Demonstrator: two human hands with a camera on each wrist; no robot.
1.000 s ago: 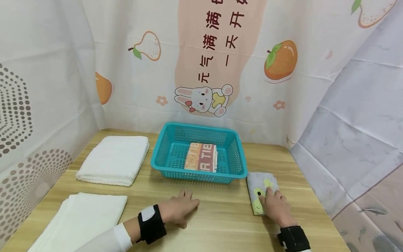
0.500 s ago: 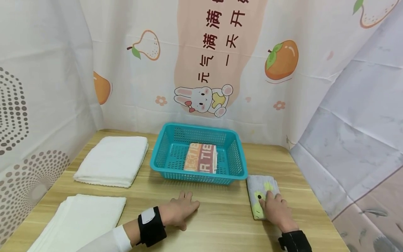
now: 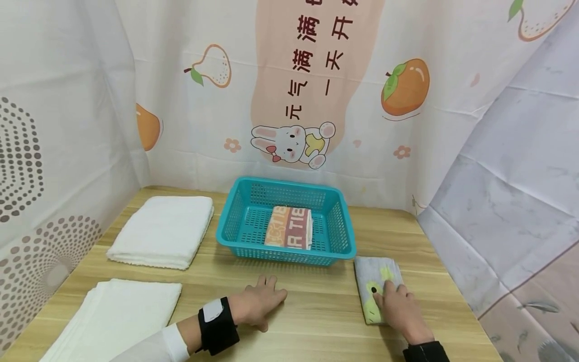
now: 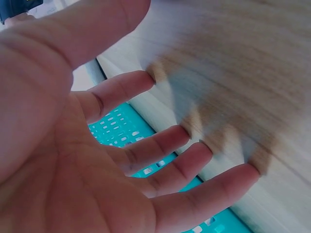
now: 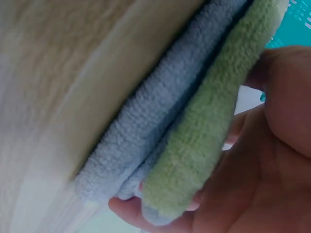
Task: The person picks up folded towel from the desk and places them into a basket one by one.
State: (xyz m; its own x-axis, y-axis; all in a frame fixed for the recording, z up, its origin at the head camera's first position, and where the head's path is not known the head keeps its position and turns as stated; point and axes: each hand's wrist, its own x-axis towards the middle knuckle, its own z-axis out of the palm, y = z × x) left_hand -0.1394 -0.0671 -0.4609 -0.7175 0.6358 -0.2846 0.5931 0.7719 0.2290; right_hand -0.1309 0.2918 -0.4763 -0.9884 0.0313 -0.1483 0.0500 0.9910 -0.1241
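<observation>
In the head view a folded grey towel with a green-yellow pattern point(image 3: 379, 296) lies flat on the wooden table, right of the basket. My right hand point(image 3: 400, 309) rests over its right side, with thumb and index finger on top. The right wrist view shows the towel's thick grey and green folds point(image 5: 189, 150), one fingertip beside the lower edge and the palm above. My left hand point(image 3: 255, 301) is at the table's middle, holding nothing. Its fingers are spread, and in the left wrist view the fingertips point(image 4: 252, 170) come down to the wood.
A teal plastic basket point(image 3: 285, 255) stands at the back middle, with a folded orange and maroon towel point(image 3: 289, 229) inside. At left lie a thick folded white towel point(image 3: 163, 229) and a folded white cloth point(image 3: 119, 314). A printed curtain point(image 3: 203, 125) hangs behind the table point(image 3: 316, 311).
The grey towel has slid a little toward me across the table, with my right hand moving along on it. The left hand has stayed where it was.
</observation>
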